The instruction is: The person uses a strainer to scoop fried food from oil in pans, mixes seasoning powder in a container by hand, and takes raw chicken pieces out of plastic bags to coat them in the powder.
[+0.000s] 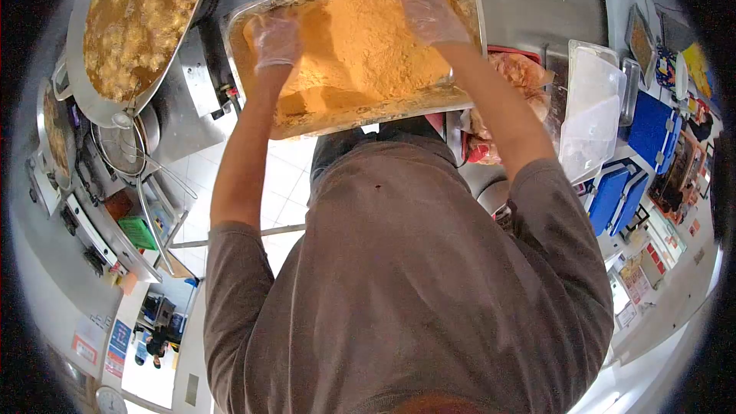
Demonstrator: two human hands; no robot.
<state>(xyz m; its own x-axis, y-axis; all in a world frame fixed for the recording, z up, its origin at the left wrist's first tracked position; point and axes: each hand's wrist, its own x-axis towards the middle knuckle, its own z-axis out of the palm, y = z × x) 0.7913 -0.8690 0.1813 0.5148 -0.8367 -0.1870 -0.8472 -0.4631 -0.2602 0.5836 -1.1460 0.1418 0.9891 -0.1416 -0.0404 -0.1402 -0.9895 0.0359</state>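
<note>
Both gloved hands lie flat, fingers spread, pressed into the orange breading flour [368,46] filling the metal tray [468,0]. Left hand [276,40] sits near the tray's left wall, right hand [431,17] near its right wall; neither grasps anything. The fryer vat [142,15] stands just left of the tray.

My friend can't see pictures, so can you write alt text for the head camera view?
A person's two hands in clear plastic gloves, left hand and right hand, press into a mound of orange-yellow breading powder in a large rectangular metal tray. A big round metal fryer pan of bubbling golden food sits to the left, and a clear plastic lidded tub to the right.
</note>
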